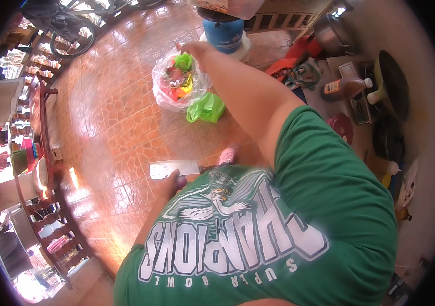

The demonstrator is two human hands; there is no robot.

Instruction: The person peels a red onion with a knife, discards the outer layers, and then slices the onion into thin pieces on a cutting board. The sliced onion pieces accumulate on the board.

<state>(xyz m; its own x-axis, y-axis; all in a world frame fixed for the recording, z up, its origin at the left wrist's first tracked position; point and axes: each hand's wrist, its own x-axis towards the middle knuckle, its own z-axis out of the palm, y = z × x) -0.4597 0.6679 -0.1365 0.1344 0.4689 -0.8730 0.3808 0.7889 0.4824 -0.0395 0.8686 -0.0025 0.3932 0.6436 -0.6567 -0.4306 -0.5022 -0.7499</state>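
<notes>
My left hand (169,185) is low at the left of my shirt, gripping a cleaver (173,168) by its wide metal blade. A small purple onion (181,183) is also at this hand; its dark handle points right. My right hand (197,51) reaches far forward to the rim of a clear plastic bag (160,93); whether its fingers pinch the plastic cannot be told. Inside the bag are a green plastic piece (183,62), a yellow piece (188,85) and reddish items. A bright green plastic bag (206,108) touches its lower right side.
A blue container (223,36) stands beyond my right forearm. At right, a counter bears a brown bottle (343,88), a dark wok (393,84) and a metal pot (332,34). Wooden furniture (39,103) and a bicycle wheel (74,42) are at left, around the tiled floor (125,134).
</notes>
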